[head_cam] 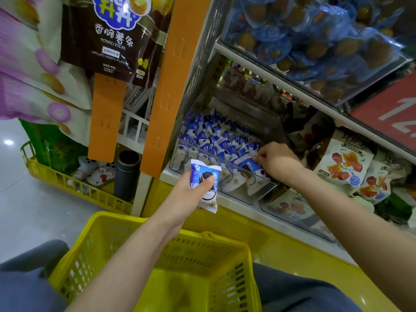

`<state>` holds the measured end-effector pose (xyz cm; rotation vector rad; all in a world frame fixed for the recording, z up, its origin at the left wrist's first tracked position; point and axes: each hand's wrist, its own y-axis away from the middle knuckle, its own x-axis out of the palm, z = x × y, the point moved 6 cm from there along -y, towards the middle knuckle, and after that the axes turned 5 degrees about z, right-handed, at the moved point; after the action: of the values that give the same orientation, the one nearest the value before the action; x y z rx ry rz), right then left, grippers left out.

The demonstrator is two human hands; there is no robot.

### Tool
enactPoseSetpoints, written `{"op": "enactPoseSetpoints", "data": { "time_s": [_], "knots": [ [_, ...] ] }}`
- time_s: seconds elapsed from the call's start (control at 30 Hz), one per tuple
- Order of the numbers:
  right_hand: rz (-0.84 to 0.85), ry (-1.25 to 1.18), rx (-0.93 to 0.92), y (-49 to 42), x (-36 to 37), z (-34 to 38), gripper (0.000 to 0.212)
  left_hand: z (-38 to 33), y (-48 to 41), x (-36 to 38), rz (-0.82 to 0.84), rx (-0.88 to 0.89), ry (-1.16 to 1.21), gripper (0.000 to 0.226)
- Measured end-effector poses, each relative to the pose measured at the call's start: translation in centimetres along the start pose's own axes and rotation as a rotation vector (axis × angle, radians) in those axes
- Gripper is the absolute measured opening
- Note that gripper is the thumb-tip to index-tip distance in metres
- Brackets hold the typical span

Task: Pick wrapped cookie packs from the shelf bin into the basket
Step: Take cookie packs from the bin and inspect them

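Note:
A clear plastic shelf bin [258,190] holds several blue-and-white wrapped cookie packs [216,140]. My left hand [191,194] is in front of the bin, above the basket, and grips one cookie pack [203,176] with the thumb across its face. My right hand [276,161] reaches into the bin's right side and pinches the top edge of another blue pack [248,164] that lies among the rest. The yellow plastic basket [225,248] sits below my arms, between my knees. I cannot make out its contents.
An orange shelf post [166,86] stands left of the bin. Snack bags hang at top left, and a black cylinder [126,174] stands by a low yellow tray [74,185]. Bins of other snacks lie above and to the right [346,167].

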<state>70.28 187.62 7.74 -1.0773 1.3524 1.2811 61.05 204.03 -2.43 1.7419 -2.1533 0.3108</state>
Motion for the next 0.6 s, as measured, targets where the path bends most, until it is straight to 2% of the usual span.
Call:
{"op": "enactPoseSetpoints", "data": {
  "time_s": [0.23, 0.43, 0.6],
  "knots": [
    [-0.11, 0.11, 0.104, -0.2, -1.2, -0.9, 0.026, 0.0, -0.2, -0.2, -0.025, -0.024, -0.02, 0.021],
    [0.079, -0.043, 0.017, -1.2, 1.2, -0.5, 0.025, 0.4, -0.2, 0.0, -0.029, -0.062, -0.051, 0.026],
    [0.085, -0.161, -0.033, -2.3, 2.3, -0.3, 0.026, 0.4, -0.2, -0.2, -0.036, -0.065, -0.073, 0.023]
  ]
}}
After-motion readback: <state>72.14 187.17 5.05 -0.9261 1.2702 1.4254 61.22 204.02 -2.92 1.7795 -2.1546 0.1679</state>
